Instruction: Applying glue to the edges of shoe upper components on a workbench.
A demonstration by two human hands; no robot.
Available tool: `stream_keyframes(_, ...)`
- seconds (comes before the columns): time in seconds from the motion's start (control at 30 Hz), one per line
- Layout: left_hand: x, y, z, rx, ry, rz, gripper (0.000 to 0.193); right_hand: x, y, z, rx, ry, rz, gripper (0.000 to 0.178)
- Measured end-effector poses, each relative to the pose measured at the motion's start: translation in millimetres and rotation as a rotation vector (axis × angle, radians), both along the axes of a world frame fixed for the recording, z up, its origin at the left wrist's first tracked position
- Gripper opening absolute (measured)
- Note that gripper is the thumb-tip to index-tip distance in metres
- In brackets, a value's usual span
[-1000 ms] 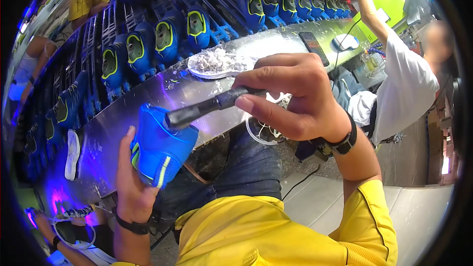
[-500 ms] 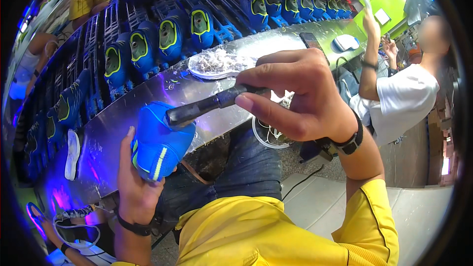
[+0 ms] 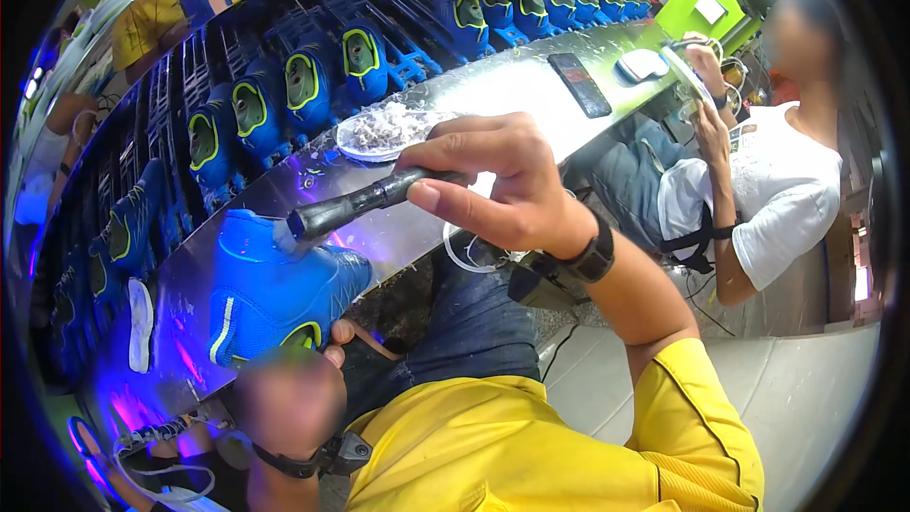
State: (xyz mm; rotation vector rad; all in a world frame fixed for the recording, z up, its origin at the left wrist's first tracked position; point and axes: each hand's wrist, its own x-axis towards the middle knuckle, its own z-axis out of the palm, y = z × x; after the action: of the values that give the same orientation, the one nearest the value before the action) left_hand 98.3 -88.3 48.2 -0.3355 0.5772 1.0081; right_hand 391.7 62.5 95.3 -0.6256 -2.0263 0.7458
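Shifted a touch: the shoe (image 3: pixel 275 289) now sits lower at the tabletop's (image 3: pixel 493 85) near edge, toe pointing right. Left hand (image 3: pixel 289 398) cups it from below, grip blurred. Right hand (image 3: pixel 502 190) pinches the tool (image 3: pixel 365 204), its tip touching the shoe's collar.

A shoe factory line is shown: rows of blue shoes (image 3: pixel 289 90) are racked beyond the fingers (image 3: pixel 445 204), along a long metal bench (image 3: pixel 512 85), co-workers seated nearby.

We wear a yellow short-sleeved shirt (image 3: pixel 531 446), dark jeans (image 3: pixel 474 322) and black wristbands on both wrists
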Motion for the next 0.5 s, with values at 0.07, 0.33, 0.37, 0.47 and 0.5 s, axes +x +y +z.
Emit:
stream_keyframes(0.07, 7.8, -3.1, 5.1, -0.011, -0.027, 0.023, 0.052, 0.5, -6.3, -5.4, -0.076, 0.034, -0.001, 0.028)
stream_keyframes(0.33, 29.1, -4.5, 0.3, -0.001, -0.152, 0.034, 0.054, 16.5, -16.3, -33.8, -0.161, 0.015, -0.025, 0.024)
stream_keyframes(0.37, 31.7, -3.8, -0.2, -0.005, -0.16, 0.029, 0.054, 19.6, -17.3, -39.2, -0.184, 0.01, -0.044, 0.023)
stream_keyframes(0.47, 33.5, -5.6, -7.8, -0.016, -0.139, 0.012, 0.054, 25.9, -21.1, -49.4, -0.25, -0.025, -0.099, 0.021)
stream_keyframes(0.5, 32.3, -8.2, -15.8, 0.022, -0.056, -0.008, 0.054, 26.3, -23.0, -48.7, -0.288, -0.017, -0.112, 0.021)
